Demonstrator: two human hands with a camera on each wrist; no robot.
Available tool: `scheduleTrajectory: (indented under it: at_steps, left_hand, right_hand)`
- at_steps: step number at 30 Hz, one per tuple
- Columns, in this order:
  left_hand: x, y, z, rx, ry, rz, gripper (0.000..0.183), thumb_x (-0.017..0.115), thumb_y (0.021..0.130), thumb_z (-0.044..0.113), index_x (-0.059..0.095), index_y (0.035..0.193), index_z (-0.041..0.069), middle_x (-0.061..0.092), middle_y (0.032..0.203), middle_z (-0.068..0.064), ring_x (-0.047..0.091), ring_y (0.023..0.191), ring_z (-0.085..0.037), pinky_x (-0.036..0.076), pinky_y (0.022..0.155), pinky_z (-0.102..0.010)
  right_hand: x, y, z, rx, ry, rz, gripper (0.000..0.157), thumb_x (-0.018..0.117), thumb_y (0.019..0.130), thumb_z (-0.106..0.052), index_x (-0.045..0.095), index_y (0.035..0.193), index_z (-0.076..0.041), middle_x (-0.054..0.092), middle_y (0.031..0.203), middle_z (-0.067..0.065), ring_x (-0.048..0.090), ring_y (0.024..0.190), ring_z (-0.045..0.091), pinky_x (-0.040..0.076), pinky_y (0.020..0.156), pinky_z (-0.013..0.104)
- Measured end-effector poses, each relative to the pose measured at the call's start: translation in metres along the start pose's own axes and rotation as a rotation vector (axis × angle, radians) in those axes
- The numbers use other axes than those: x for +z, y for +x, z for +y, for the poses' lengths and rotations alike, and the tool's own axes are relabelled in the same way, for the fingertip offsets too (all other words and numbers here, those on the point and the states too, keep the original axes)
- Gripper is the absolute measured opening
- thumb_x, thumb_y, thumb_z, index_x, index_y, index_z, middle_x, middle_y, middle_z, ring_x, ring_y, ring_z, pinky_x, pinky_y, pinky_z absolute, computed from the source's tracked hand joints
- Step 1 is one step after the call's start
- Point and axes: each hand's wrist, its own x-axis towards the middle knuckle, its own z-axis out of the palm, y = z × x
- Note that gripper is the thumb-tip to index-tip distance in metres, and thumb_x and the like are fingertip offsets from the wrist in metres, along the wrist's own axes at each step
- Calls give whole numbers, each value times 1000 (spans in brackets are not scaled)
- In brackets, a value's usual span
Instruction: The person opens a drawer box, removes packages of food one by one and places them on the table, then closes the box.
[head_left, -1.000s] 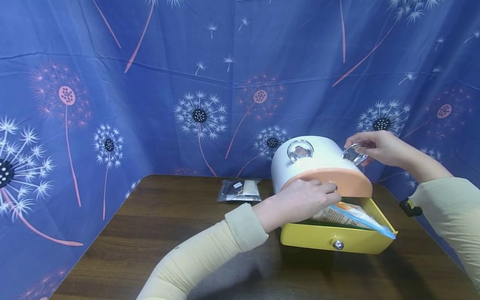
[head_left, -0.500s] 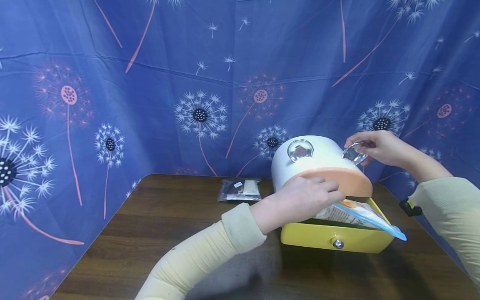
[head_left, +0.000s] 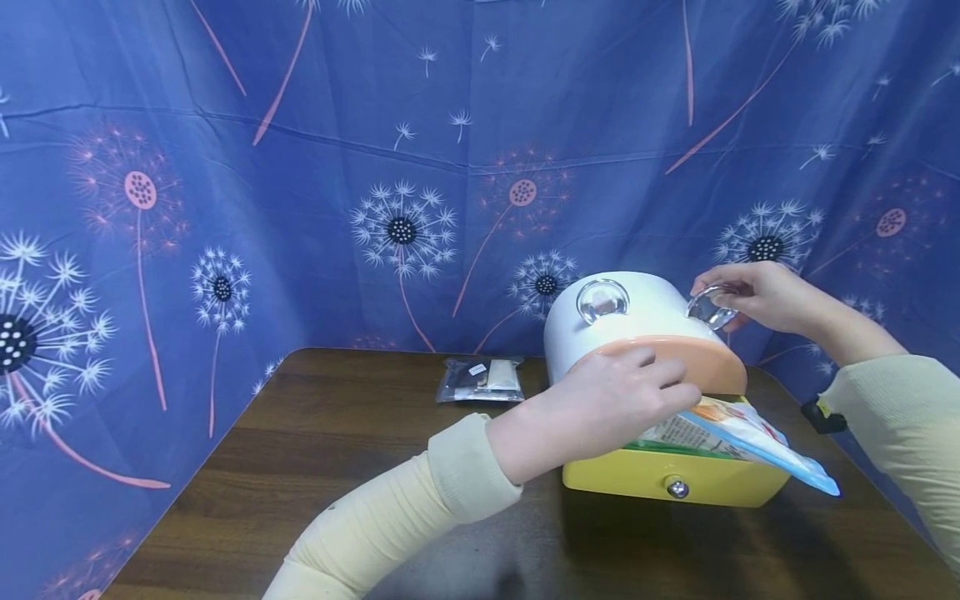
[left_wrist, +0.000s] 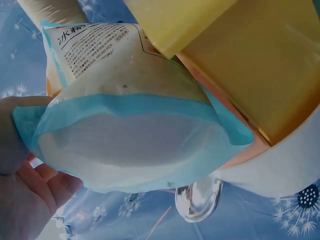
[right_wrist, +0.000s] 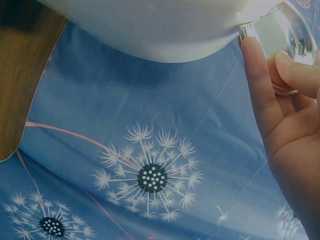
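Note:
My left hand pinches one corner of a plastic food pouch with blue edges and printed text. Tilted, the pouch sticks up out of a yellow drawer, its far blue end hanging past the drawer's right side. In the left wrist view, fingers hold the pouch by its blue corner. The drawer belongs to a white rounded box with a peach front panel. My right hand grips the box's right chrome ear-shaped piece, thumb pressed on it in the right wrist view.
A clear packet with small contents lies on the wooden table, left of the box. The matching left chrome piece stands on the box top. Dandelion-print blue cloth hangs behind the table.
The pouch has risen out of the drawer and shifted right, its blue end now farther past the drawer's side. My left hand has moved slightly right with it; my right hand stays put.

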Motion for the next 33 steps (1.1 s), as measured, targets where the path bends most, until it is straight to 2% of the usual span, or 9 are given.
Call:
scheduleTrajectory:
  at_steps: [4, 11, 18, 25, 33]
  left_hand:
    - [-7, -4, -2, -5, 5, 3, 19, 47, 98, 18, 62, 107, 25, 59, 99, 11, 53, 90, -11, 44, 77, -17]
    - [-17, -11, -8, -40, -24, 11, 16, 52, 96, 20, 62, 108, 23, 58, 99, 10, 50, 85, -11, 44, 58, -17]
    - [-24, -18, -14, -66, -24, 61, 19, 51, 95, 13, 62, 107, 21, 59, 101, 8, 52, 83, -12, 45, 57, -17]
    - [-32, -26, -20, -104, -47, 56, 17, 54, 95, 16, 61, 109, 22, 60, 102, 7, 53, 87, -9, 49, 57, -18]
    - [-37, -35, -25, -111, -60, 157, 14, 52, 96, 13, 63, 104, 18, 60, 94, 4, 52, 79, -12, 43, 48, -18]
  right_hand:
    - [0, 0, 0, -1, 1, -1, 33, 50, 94, 1, 55, 125, -6, 51, 127, 25, 64, 73, 16, 55, 60, 28]
    - [1, 0, 1, -4, -4, 6, 32, 50, 94, 1, 55, 125, -7, 52, 125, 24, 63, 74, 17, 55, 60, 28]
    - [2, 0, 0, -8, 6, 11, 32, 49, 94, 2, 56, 123, -7, 53, 125, 25, 64, 74, 17, 55, 60, 28]
    - [2, -2, -1, -19, 5, 11, 31, 49, 94, 2, 57, 122, -7, 53, 126, 25, 65, 74, 17, 55, 60, 27]
    - [2, -1, -1, -13, 1, 16, 30, 49, 94, 1, 58, 122, -6, 52, 127, 25, 64, 72, 16, 55, 59, 28]
